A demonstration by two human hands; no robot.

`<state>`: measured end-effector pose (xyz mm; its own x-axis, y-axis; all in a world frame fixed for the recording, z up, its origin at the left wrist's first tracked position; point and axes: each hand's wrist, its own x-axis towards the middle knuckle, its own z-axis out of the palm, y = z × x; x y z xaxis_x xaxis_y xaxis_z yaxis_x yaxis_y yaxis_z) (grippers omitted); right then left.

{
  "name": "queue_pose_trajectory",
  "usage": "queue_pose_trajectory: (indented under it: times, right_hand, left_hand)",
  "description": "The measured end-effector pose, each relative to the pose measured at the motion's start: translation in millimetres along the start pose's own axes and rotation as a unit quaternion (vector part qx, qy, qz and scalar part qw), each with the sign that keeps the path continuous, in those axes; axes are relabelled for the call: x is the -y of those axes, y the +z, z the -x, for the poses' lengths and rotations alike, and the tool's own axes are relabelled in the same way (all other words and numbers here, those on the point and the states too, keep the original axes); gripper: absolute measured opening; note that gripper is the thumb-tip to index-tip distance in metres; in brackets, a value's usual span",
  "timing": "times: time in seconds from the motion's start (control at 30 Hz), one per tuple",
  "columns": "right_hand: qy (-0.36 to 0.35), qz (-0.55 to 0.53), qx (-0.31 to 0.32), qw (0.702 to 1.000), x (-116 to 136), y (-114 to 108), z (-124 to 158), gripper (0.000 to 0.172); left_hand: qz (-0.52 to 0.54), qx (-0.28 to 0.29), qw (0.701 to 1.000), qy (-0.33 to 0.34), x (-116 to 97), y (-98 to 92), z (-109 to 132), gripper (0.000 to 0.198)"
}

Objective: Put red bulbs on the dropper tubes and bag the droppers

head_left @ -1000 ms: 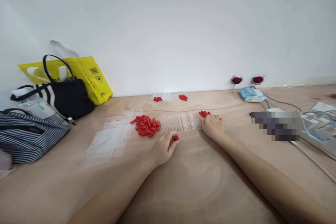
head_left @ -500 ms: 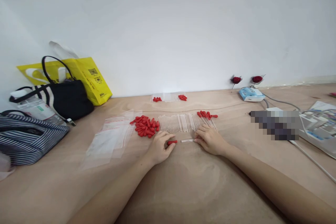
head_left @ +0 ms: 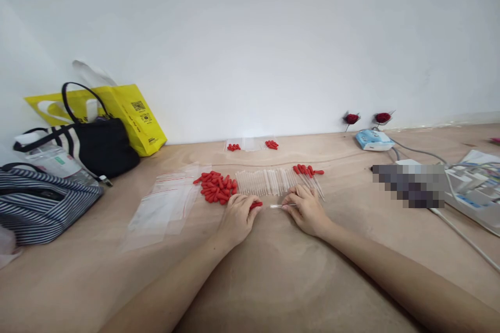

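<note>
Small red rubbery bulb (head_left: 256,204) in left hand (head_left: 238,217), slim clear tube (head_left: 275,206) in right hand (head_left: 307,210)

Both pinched in fingertips, tube's end left poking out, seemingly so it faces the bulb. Heaped red bulbs (head_left: 214,186) and rowed clear tubes (head_left: 258,183) sit just past (handy, from where I'm standing), probably for easy reach.

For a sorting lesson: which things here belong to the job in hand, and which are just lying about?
Job:
red bulb in left hand
clear tube in right hand
red bulb pile
tube row
red-capped tubes
clear bags, probably

Lying about, apparently:
yellow bag
black bag
striped bag
flowers
blue packet
</note>
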<state>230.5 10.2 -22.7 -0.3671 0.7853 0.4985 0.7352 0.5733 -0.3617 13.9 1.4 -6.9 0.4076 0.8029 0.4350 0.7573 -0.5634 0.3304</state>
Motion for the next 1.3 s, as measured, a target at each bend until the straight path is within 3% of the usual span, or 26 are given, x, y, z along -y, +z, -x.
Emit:
queue_pose_trajectory:
  times: [0.33, 0.8, 1.0, 1.3]
  right_hand:
    - [-0.037, 0.023, -0.034, 0.998, 18, 0, -1, 0.017]
    - [-0.105, 0.018, -0.035, 0.994, 25, 4, 3, 0.02]
    - [-0.156, 0.034, -0.028, 0.987, 19, 0, -1, 0.022]
    - [-0.158, 0.025, -0.021, 0.987, 22, 3, -3, 0.021]
  left_hand:
    - [0.0, -0.014, 0.999, 0.051, 0, 1.1, -1, 0.019]
    - [0.045, -0.055, 0.997, 0.019, -3, 4.6, 1, 0.017]
    - [0.036, -0.028, 0.996, 0.073, -5, 2.1, 3, 0.016]
    - [0.033, 0.002, 0.994, 0.104, -9, 1.0, 3, 0.017]
